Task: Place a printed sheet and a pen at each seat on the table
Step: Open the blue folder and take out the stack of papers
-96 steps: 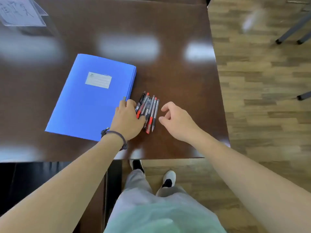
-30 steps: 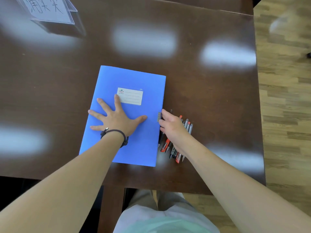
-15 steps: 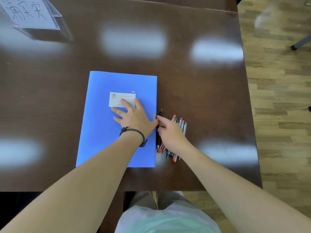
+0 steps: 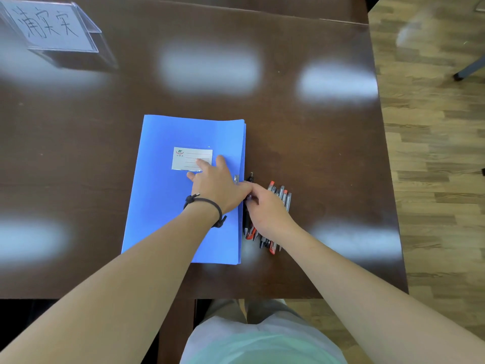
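blue plastic folder (image 4: 168,195) looks thin, floppy and slick. left hand (image 4: 219,186) lies flat on it; right hand (image 4: 265,206) pinches its metal clasp (image 4: 236,179) at the opening edge, pens (image 4: 273,219) just right. i'd lift the cover there.

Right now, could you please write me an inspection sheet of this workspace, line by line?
Surface: dark brown glossy wooden table, with blurred light reflections.
Job's things: closed blue plastic folder with a white label lies flat; bundle of red and black pens lies beside its right edge. No loose printed sheet seen.
Clutter: clear acrylic name stand with a handwritten card at the far left.
Grips: left hand rests on the folder; right hand lies over the pens, fingers at the folder's edge clasp.
Cables: nothing seen.
Surroundings: wood-pattern floor; grey chair leg.
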